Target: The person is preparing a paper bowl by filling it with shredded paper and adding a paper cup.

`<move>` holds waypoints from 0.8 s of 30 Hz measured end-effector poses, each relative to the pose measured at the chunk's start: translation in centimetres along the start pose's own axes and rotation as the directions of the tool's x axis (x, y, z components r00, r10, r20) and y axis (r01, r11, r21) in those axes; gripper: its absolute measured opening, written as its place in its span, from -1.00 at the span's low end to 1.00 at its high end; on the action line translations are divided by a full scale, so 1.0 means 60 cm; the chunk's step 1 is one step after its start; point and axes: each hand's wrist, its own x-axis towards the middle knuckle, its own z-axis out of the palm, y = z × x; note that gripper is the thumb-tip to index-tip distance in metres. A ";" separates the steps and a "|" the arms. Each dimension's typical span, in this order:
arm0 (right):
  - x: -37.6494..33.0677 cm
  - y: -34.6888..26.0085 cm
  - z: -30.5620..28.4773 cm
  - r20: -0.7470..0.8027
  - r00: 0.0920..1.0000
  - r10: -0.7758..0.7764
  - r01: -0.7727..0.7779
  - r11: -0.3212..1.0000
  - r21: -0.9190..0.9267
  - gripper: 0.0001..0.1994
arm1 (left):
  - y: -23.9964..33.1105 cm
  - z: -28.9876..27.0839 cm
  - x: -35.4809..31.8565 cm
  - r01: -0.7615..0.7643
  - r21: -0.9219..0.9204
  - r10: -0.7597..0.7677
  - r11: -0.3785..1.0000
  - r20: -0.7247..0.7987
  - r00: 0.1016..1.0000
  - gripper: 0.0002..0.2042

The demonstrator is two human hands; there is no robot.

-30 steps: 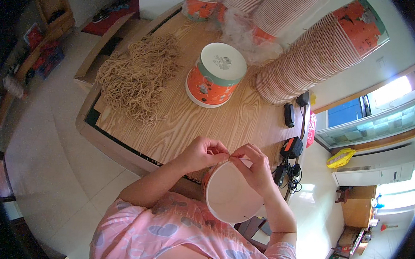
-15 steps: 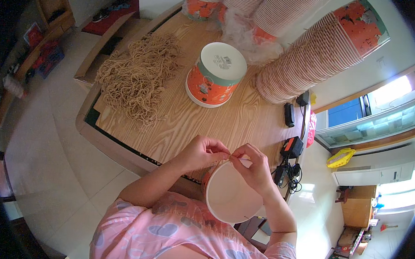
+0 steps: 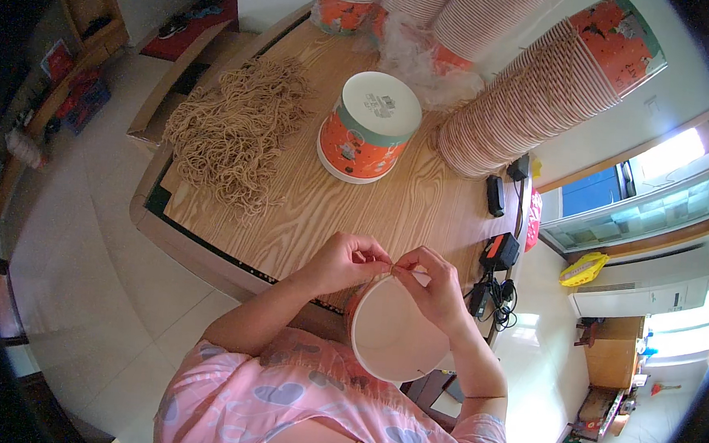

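Observation:
A white-lined orange paper bucket (image 3: 393, 332) rests in my lap, its open mouth facing up. My left hand (image 3: 348, 261) and my right hand (image 3: 435, 286) meet at the bucket's far rim. Both pinch a thin tan string (image 3: 398, 266) between thumb and fingers, fingertips almost touching. A heap of the same tan strings (image 3: 235, 135) lies on the left part of the wooden table (image 3: 387, 207). An upturned orange bucket (image 3: 367, 138) stands in the middle of the table.
Long stacks of nested paper buckets (image 3: 538, 87) lie across the table's far side, with more stacks (image 3: 346, 0) behind. Black chargers and cables (image 3: 496, 265) sit at the table's right edge. A low wooden bench (image 3: 174, 76) stands left of the table on the tiled floor.

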 end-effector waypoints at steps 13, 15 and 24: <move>0.001 0.002 0.003 -0.026 1.000 -0.006 0.006 1.000 0.010 -0.90 | 0.024 0.008 0.005 -0.500 0.659 0.620 0.562 0.064 0.782 -0.91; 0.001 0.002 0.002 -0.014 1.000 0.003 -0.003 1.000 0.011 -0.91 | 0.026 0.008 0.005 -0.524 0.710 0.696 0.471 0.066 0.715 -0.89; 0.000 0.004 0.003 -0.012 1.000 0.003 -0.003 1.000 0.013 -0.91 | 0.001 -0.009 0.003 -0.142 0.121 0.152 0.982 -0.070 0.986 -0.87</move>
